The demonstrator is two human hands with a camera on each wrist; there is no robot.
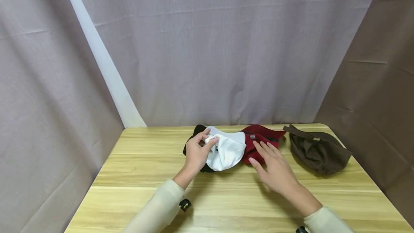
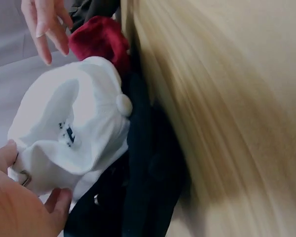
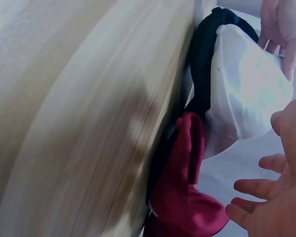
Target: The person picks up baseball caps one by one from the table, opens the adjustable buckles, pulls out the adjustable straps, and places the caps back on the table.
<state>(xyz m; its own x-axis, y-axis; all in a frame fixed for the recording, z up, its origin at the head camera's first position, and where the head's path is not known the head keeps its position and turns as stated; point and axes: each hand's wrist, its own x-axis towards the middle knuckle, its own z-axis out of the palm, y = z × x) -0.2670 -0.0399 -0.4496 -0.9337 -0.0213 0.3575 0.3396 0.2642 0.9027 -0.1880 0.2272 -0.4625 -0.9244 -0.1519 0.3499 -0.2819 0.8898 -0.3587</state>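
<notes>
A white cap (image 1: 228,152) lies on top of a black cap (image 1: 207,168), whose edges show around it. My left hand (image 1: 198,152) pinches the white cap's left edge, near a small metal buckle (image 2: 23,178) in the left wrist view. Beside the white cap is a dark red cap (image 1: 260,132), close against it. My right hand (image 1: 275,168) hovers over the red cap with fingers spread and holds nothing. In the right wrist view its fingertips are near the red cap (image 3: 187,207) and below the white cap (image 3: 246,84).
A dark brown cap (image 1: 320,154) lies by itself at the right on the wooden table (image 1: 145,168). Grey curtains (image 1: 207,64) hang behind the table's far edge and along both sides.
</notes>
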